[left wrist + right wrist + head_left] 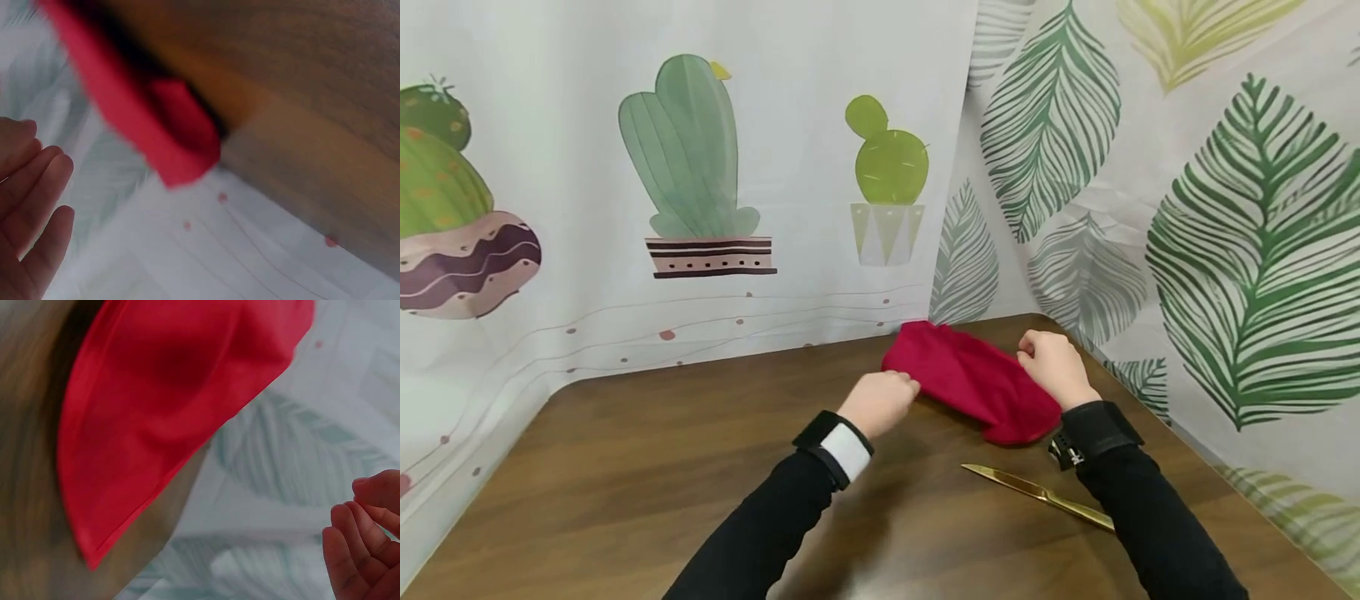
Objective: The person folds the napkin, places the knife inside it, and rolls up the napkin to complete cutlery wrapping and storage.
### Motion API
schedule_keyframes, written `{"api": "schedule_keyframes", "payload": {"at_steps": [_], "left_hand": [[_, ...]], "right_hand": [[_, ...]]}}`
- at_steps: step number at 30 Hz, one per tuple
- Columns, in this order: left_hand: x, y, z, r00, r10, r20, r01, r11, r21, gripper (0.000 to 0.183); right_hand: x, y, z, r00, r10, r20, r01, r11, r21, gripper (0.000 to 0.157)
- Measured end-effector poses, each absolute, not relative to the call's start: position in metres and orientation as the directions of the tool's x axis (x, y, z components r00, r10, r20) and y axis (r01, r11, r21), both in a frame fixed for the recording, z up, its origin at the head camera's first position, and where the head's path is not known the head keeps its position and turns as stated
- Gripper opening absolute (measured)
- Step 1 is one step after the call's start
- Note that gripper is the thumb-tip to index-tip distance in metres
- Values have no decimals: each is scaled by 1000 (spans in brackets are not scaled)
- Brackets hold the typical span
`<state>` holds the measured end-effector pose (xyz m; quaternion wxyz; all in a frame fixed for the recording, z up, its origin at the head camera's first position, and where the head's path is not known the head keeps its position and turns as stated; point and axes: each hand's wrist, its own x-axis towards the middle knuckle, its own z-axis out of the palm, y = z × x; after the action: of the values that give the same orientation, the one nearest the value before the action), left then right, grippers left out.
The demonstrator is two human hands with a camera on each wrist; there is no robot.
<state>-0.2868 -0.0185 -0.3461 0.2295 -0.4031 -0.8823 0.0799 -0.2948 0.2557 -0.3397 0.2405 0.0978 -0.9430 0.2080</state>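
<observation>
Brown wood-grain tabletop [685, 475] carries a rumpled crimson fabric cloth [962, 375] toward its far-right corner, left hand [877, 402] and right hand [1057, 365] above it, loosely curved, apparently empty; pinching opposite cloth edges evenly would likely limit creasing.

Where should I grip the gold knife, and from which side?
Best by its handle, probably from above on the person's right: the gold knife lies on the table, its pointed blade aimed left and away, handle toward the right sleeve.
</observation>
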Motion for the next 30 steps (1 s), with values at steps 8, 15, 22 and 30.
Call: {"api": "schedule_keyframes", "payload": {"at_steps": [8,15,22,30], "left_hand": [[-291,19,-361,-582,801,144,716,588,-376,12],[-298,39,-363,-635,769,-76,743,581,-333,28],[-300,50,-370,-694,699,-174,713,633,-302,28],[-298,57,-378,-664,738,-118,733,612,-299,15]], "right_hand": [[-308,286,-352,-929,-14,369,-165,910,-381,9],[-314,305,-373,-954,77,289,-44,920,-390,13],[-316,312,-389,-992,129,-15,124,912,-390,19],[-314,321,-400,-980,146,-134,186,913,-363,30]]}}
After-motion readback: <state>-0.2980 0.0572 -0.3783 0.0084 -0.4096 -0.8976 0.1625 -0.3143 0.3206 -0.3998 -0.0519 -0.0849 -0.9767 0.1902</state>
